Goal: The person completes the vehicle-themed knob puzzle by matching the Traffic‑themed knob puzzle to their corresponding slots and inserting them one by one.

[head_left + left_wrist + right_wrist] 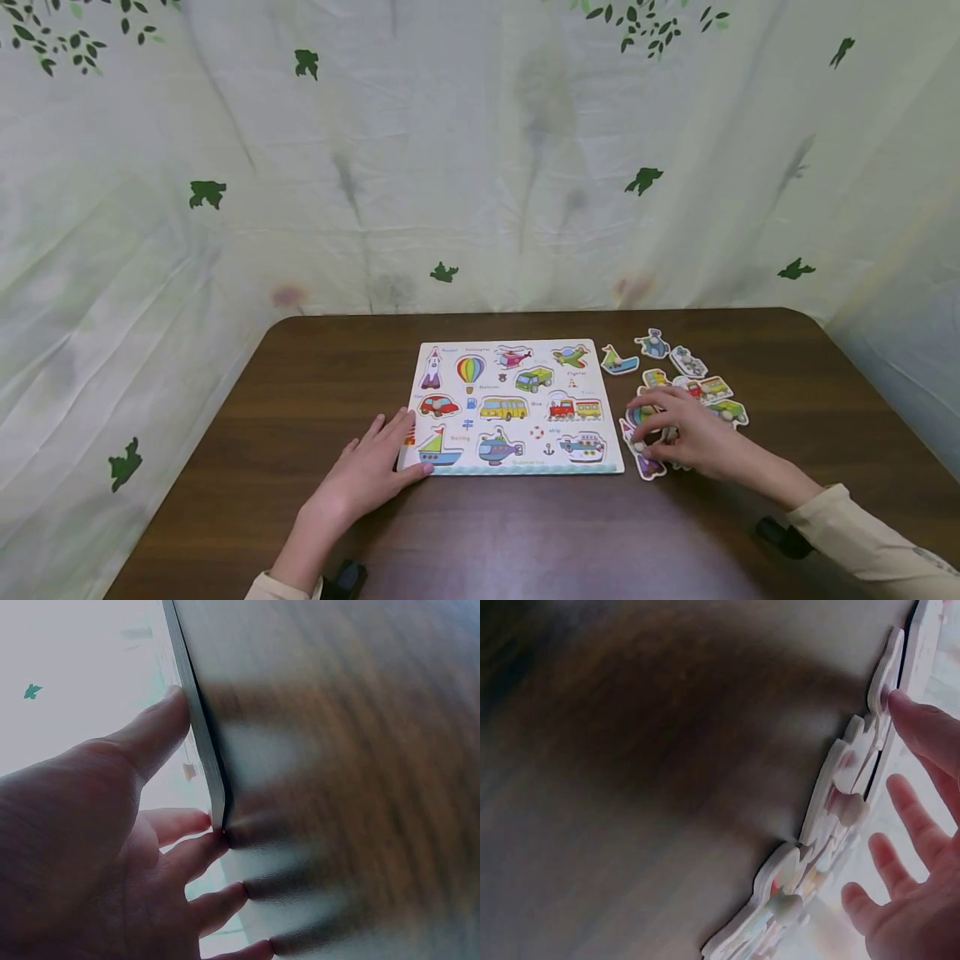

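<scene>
A white puzzle board (465, 427) with vehicle pictures lies on the table. My left hand (369, 477) rests at its lower left corner, thumb on the front edge and fingers fairly straight along the left side; in the left wrist view the thumb (161, 724) touches the board's edge (199, 727). To the board's right, my right hand (693, 433) is over a cluster of loose pieces. Its thumb and index finger pinch a knob on the white and purple rocket puzzle piece (651, 468), which lies beside the board. The other fingers (889, 859) are spread, holding nothing.
Loose pieces lie behind and around the right hand: a sailboat (619, 362), a blue piece (654, 344), a ship-like piece (687, 362), a train (712, 389) and a green vehicle (729, 412). Some overlap. A pale curtain (480, 167) hangs beyond the brown table (330, 375).
</scene>
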`<state>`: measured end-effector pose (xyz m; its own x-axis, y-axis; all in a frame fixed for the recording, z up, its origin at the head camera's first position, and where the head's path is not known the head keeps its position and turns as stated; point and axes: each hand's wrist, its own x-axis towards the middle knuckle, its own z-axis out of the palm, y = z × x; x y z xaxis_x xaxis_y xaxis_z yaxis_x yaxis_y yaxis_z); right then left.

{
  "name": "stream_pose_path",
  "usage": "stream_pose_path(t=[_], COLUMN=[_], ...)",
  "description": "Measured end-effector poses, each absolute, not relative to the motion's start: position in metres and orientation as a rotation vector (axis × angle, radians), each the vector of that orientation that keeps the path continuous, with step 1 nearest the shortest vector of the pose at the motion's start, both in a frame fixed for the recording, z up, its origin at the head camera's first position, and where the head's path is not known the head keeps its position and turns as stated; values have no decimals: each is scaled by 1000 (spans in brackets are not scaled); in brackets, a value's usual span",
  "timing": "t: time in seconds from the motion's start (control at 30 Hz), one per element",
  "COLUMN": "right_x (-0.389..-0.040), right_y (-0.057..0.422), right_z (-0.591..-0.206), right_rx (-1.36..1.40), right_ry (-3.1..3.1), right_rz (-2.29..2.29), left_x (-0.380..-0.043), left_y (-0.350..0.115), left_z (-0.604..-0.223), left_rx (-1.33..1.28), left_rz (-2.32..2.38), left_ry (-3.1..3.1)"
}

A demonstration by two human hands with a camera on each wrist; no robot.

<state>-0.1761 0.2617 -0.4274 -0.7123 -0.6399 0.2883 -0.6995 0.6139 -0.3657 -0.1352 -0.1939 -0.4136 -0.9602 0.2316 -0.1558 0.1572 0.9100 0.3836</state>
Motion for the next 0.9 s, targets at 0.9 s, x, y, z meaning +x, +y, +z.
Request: stream_pose_path(t=[0.9], right_x=[-172], right_y=[255], right_z=[-416], right_rx=[1139], right_ry=[-2599], right_rz=[817], left_x=[-134], left_y=[-193], left_z=[-412], left_rx=[276], left_rz=[570], left_ry=[2865])
